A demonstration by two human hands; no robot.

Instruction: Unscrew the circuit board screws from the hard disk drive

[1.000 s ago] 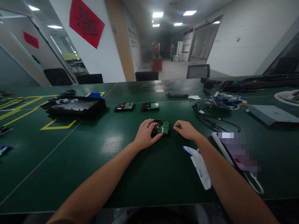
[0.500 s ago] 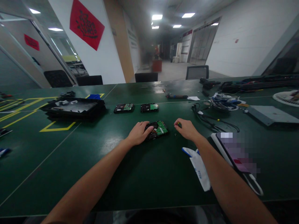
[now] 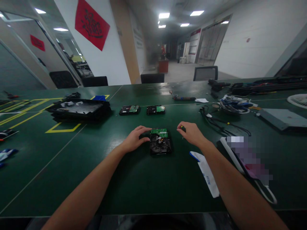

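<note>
A hard drive (image 3: 160, 141) lies circuit side up on the green table (image 3: 144, 179), its green board at the far end. My left hand (image 3: 134, 139) rests at the drive's left edge, thumb and fingers touching its side. My right hand (image 3: 190, 133) hovers just right of the drive, fingers pinched on a small dark tool with a yellow-green tip (image 3: 182, 128). Two more hard drives (image 3: 129, 109) (image 3: 155, 109) lie side by side farther back.
A black tray (image 3: 78, 109) sits at the left inside yellow floor-tape marks. Cables (image 3: 223, 126), a bowl of parts (image 3: 233, 103) and a grey flat box (image 3: 279, 117) occupy the right. A white bag (image 3: 206, 175) lies under my right forearm. Chairs stand beyond the far edge.
The hard drive has been turned about a quarter turn, from lying sideways to lengthwise. My left hand slid from on top of it to its left edge. My right hand barely moved.
</note>
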